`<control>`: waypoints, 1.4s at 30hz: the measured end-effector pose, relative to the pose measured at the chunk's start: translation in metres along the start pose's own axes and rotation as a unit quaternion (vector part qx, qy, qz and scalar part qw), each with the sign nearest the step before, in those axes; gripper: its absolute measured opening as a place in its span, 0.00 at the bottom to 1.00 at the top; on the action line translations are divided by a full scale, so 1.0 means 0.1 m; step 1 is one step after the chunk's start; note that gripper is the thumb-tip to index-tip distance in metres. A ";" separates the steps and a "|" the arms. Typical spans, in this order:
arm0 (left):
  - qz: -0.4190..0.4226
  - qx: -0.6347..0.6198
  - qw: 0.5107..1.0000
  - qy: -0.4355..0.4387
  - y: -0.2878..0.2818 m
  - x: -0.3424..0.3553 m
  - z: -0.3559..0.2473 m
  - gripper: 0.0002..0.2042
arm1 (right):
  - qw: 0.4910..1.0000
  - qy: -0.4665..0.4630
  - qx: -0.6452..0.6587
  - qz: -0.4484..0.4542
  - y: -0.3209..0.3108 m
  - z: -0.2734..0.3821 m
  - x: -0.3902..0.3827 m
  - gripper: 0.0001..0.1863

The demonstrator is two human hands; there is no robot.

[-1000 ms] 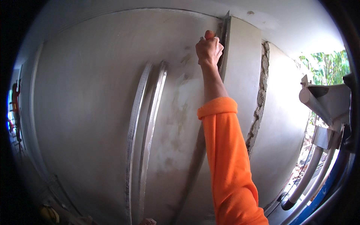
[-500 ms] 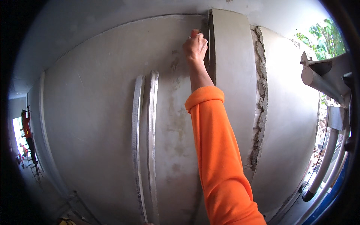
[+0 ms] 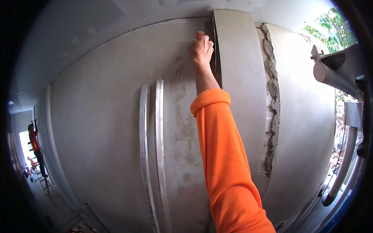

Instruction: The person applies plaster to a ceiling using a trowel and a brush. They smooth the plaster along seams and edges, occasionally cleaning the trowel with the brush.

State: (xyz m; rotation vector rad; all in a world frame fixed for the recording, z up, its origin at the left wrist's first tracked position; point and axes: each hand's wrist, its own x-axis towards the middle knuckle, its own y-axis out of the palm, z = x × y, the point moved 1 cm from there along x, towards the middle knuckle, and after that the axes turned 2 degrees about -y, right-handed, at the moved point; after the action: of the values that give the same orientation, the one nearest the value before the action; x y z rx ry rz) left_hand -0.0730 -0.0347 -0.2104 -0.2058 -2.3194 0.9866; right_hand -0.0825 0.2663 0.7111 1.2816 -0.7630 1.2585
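My right hand [image 3: 201, 50], at the end of an orange sleeve, is raised high against the grey plastered wall [image 3: 112, 97]. Its fingers are closed around the orange handle [image 3: 200, 35] of what looks like a plastering trowel. The thin dark blade [image 3: 214, 42] shows almost edge-on, upright in the corner where the wall meets a projecting plastered column [image 3: 239, 58]. My hand and wrist hide part of the tool, and whether the blade touches the wall cannot be made out. My left hand is out of view.
Two long metal straightedges [image 3: 144, 128] lean on the wall left of my arm. Right of the column runs a rough open groove [image 3: 271, 97]. A ceiling [image 3: 128, 19] lies just above. Pipes [image 3: 338, 83] stand at right. Far left, another person [image 3: 34, 139] is on a ladder.
The view has shifted and tilted slightly, so the far person and the straightedges sit differently in it. My right hand keeps its grip on the trowel beside the column with little visible movement.
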 end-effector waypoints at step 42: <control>0.039 -0.188 0.974 -0.118 -0.84 -0.07 -0.88 0.21 | 0.999 0.018 0.030 -0.005 -0.13 -0.14 -0.17 0.09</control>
State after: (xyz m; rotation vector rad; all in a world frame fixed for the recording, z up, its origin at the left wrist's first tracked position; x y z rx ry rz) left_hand -0.0083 -0.0435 -0.1077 -0.3488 -2.7237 0.6249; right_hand -0.0765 0.2776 0.6890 1.3061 -0.6971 1.3006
